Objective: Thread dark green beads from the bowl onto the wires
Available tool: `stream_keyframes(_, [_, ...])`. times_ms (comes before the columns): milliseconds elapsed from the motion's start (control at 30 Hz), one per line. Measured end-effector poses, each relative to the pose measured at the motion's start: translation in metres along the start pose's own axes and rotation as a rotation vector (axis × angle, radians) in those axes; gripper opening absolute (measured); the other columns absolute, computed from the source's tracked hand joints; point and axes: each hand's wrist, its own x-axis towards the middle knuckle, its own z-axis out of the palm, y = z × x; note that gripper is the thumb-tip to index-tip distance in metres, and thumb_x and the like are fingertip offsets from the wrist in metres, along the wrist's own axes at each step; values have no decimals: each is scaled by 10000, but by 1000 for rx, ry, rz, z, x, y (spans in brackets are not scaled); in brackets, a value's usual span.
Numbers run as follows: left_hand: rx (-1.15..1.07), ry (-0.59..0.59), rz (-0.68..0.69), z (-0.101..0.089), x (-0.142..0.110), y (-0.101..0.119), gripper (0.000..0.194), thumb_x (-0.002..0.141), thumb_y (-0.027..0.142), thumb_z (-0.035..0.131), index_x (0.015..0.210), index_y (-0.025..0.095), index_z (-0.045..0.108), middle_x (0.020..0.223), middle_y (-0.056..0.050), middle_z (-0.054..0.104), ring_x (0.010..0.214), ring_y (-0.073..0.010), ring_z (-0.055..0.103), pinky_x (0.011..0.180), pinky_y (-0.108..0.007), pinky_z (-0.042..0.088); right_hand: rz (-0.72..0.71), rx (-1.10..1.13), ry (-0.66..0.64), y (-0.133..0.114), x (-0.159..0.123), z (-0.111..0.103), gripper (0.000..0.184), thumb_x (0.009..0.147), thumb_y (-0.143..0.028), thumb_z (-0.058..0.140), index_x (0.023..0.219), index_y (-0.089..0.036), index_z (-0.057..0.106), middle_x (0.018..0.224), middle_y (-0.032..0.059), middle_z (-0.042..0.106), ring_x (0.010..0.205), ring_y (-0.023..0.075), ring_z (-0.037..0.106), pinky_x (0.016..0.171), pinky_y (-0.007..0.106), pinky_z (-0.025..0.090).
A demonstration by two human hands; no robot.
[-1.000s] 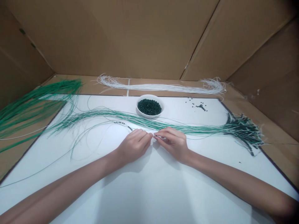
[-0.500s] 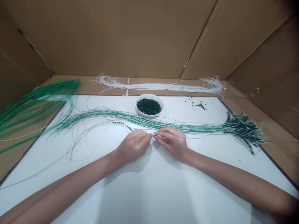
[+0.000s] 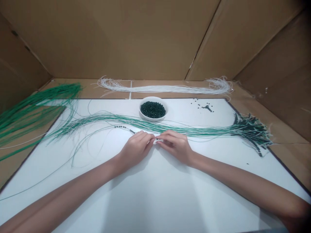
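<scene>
My left hand [image 3: 136, 147] is closed in a pinch on a thin beaded string [image 3: 120, 127], which runs under its knuckles and carries several dark green beads. Fingertip to fingertip with it, my right hand [image 3: 177, 146] pinches a tiny dark bead [image 3: 157, 139]. The string's end between the fingertips is too fine to make out. Just beyond both hands lies a long bundle of green and white strings [image 3: 194, 131], its right end thick with beaded tips [image 3: 252, 131]. Behind the hands stands a white bowl [image 3: 141, 114] holding many dark green beads [image 3: 153, 110].
Loose beads [image 3: 206, 107] are scattered right of the bowl, and a single bead [image 3: 247, 163] lies nearer on the white board [image 3: 155, 200]. White strings [image 3: 165, 89] stretch along the back. Green strings [image 3: 43, 102] are heaped at left. Cardboard walls [image 3: 121, 38] enclose the space.
The whole view has shifted slightly. My fingertips remain together, with the right thumb and forefinger a little further apart and the bead now showing between them.
</scene>
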Motion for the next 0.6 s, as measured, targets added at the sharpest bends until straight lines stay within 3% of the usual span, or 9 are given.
stream_keyframes(367, [-153, -3, -71, 0, 0, -1, 126, 841, 185, 427, 848, 166, 551, 791, 1, 618, 734, -96, 537, 703, -208, 418, 177, 190, 11, 2, 5, -2, 94, 753, -198, 569, 804, -168, 643, 768, 50, 628, 604, 104, 530, 489, 219, 413])
stream_keyframes(600, [-176, 20, -63, -1, 0, -1, 92, 828, 174, 455, 838, 168, 546, 765, 15, 614, 700, -85, 535, 686, -197, 419, 145, 215, 33, -2, 5, -4, 71, 750, -188, 572, 780, -170, 633, 750, 49, 627, 592, 102, 519, 472, 221, 407])
